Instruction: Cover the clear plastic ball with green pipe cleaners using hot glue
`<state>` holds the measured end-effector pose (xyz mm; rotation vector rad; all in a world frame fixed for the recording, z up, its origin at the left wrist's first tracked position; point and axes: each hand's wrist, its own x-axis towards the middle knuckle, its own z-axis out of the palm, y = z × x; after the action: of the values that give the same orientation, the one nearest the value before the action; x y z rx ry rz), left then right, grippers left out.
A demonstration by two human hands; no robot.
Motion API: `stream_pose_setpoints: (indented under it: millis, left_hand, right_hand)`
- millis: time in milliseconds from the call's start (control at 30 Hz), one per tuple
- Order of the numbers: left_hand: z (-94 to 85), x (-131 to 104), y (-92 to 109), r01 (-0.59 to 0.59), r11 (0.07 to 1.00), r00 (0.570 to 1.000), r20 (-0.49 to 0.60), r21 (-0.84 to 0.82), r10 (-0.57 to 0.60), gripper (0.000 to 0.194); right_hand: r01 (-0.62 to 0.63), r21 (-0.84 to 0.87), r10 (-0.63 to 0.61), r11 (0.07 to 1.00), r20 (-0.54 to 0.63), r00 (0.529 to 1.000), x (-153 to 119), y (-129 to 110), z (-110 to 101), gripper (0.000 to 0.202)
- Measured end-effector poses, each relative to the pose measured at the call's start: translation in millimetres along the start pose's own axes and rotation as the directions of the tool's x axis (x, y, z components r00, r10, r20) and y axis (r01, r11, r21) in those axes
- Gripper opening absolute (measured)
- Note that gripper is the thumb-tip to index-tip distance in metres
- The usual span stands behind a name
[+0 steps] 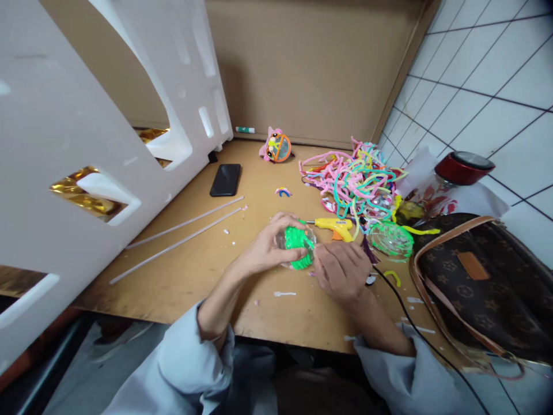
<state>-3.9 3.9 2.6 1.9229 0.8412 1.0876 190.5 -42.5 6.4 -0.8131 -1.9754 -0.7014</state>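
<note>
A clear round piece covered with bright green fuzzy strands point(298, 248) is held above the table near its front. My left hand point(276, 242) wraps around its left side, thumb across the front. At its right edge, my right hand point(341, 268) is closed, with its fingertips pinched on the green strand. Just behind my right hand lies a yellow glue gun point(334, 226), its nozzle pointing left. Another clear round piece with green lines point(392, 240) rests to the right, beside a heap of coloured pipe cleaners point(354, 178).
A black phone point(225, 180), two glue sticks point(177, 245), a small rainbow piece point(283, 191) and a pink-orange ornament point(276, 146) lie on the table point(259, 314). A brown handbag point(488, 276), a red-lidded jar point(462, 169) and a black cable stand right; a white plastic panel point(108, 75) stands left.
</note>
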Motion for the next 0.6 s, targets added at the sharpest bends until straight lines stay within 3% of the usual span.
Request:
stream_pose_setpoints:
  millis: [100, 200, 267, 333, 400, 467, 533, 600]
  left_hand:
    - [0.4, 0, 0, 0.002, 1.000, 1.000, -0.015, -0.027, -0.002, 0.037]
    - [1.1, 0, 2, 0.041, 0.998, 0.998, -0.050, -0.054, -0.044, 0.038]
    - [1.2, -1, 3, 0.084, 0.994, 0.994, -0.066, -0.068, -0.089, 0.039]
    - [0.9, 0, 4, 0.130, 0.987, 0.988, -0.073, -0.092, -0.137, 0.040]
    - [0.3, 0, 4, 0.175, 0.977, 0.979, -0.088, -0.119, -0.186, 0.040]
    - [-0.1, 1, 4, 0.216, 0.967, 0.966, -0.111, -0.136, -0.232, 0.039]
    - [-0.2, 2, 4, 0.246, 0.958, 0.956, -0.125, -0.151, -0.265, 0.039]
    - [-0.1, 3, 4, 0.263, 0.948, 0.950, -0.123, -0.178, -0.286, 0.041]
  right_hand:
    - [-0.098, 0.081, 0.097, 0.992, 0.019, 0.995, -2, 2, -1, 0.046]
    - [-0.349, 0.191, 0.354, 0.917, 0.009, 0.935, -3, 16, -2, 0.056]
    - [-0.542, 0.107, 0.538, 0.834, 0.064, 0.840, -2, 30, -1, 0.043]
    - [-0.599, -0.141, 0.614, 0.788, 0.257, 0.747, 0, 43, 2, 0.033]
    - [-0.550, -0.409, 0.684, 0.728, 0.484, 0.546, 3, 52, 7, 0.038]
    - [-0.466, -0.565, 0.729, 0.681, 0.583, 0.359, 4, 55, 15, 0.050]
    - [-0.434, -0.625, 0.755, 0.649, 0.596, 0.273, 4, 56, 24, 0.060]
    - [-0.441, -0.642, 0.772, 0.627, 0.587, 0.244, 2, 56, 31, 0.062]
